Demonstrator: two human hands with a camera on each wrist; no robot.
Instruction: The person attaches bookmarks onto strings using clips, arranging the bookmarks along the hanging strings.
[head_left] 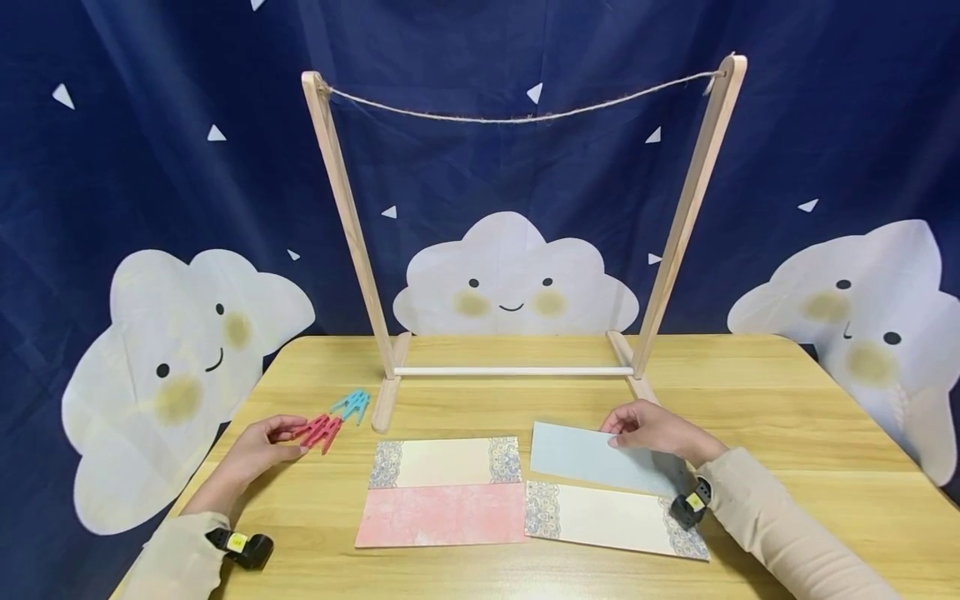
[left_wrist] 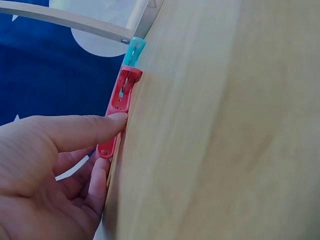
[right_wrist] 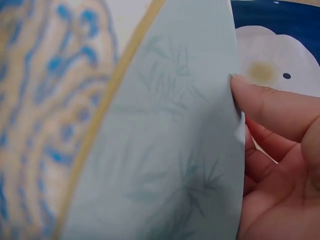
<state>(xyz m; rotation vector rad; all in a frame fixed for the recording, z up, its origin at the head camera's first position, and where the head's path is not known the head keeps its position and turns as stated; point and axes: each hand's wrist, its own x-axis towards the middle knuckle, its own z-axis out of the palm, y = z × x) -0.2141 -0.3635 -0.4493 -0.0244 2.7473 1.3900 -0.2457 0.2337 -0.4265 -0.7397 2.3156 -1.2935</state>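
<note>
My left hand (head_left: 258, 450) is at the left of the table, its thumb and fingers pinching the near end of a red clothespin (left_wrist: 120, 97). Beside it lies another red clothespin (head_left: 328, 435), with blue clothespins (head_left: 352, 404) just behind. On the right, my right hand (head_left: 648, 429) pinches the back edge of a pale blue paper strip (head_left: 573, 454) between thumb and fingers. Faint bamboo prints show on this strip (right_wrist: 165, 140) in the right wrist view. Its right end is partly covered by my hand and wrist.
A wooden frame (head_left: 697, 192) with a twine line (head_left: 510, 121) stands at the back. Before it lie a pink strip (head_left: 442, 515) and two cream strips with patterned ends, one at left (head_left: 446, 462) and one at right (head_left: 611, 518). A dark blue cloud-print curtain (head_left: 465, 183) hangs behind.
</note>
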